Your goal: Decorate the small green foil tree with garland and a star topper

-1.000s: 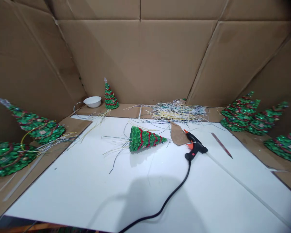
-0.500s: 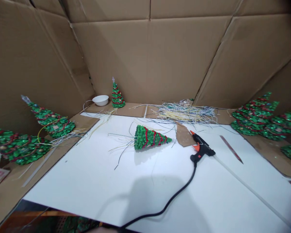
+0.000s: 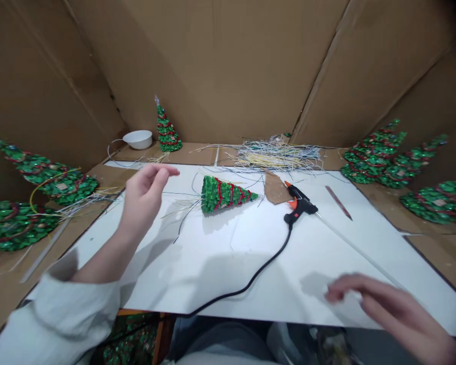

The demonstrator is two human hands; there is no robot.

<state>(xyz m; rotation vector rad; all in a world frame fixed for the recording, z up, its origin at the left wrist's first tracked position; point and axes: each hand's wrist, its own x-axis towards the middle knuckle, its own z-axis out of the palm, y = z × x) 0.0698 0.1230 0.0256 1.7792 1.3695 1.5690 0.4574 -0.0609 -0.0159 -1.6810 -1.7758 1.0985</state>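
A small green Christmas tree (image 3: 228,194) with red garland lies on its side mid-table, its tip pointing right and thin wires trailing from its base. My left hand (image 3: 148,187) hovers left of the base, above the wires, fingers stretched forward with the thumb close to them; I see nothing in it. Low on the right, my right hand (image 3: 376,299), slightly blurred, hangs over the table's near edge with curved fingers apart from the thumb, holding nothing. A black glue gun (image 3: 303,204) with orange nozzle and trigger rests beside a brown cardboard piece (image 3: 275,188).
Several decorated trees stand or lean at the sides, including one at the back (image 3: 167,129) beside a white bowl (image 3: 138,139). Wires lie in a pile (image 3: 277,154). A pointed strip (image 3: 339,203) lies right of the glue gun. A black cord (image 3: 247,286) crosses the white board (image 3: 167,284).
Both my hands have come into view, the left from the lower left and the right from the lower right. The camera view has shifted; the tree and glue gun lie as before.
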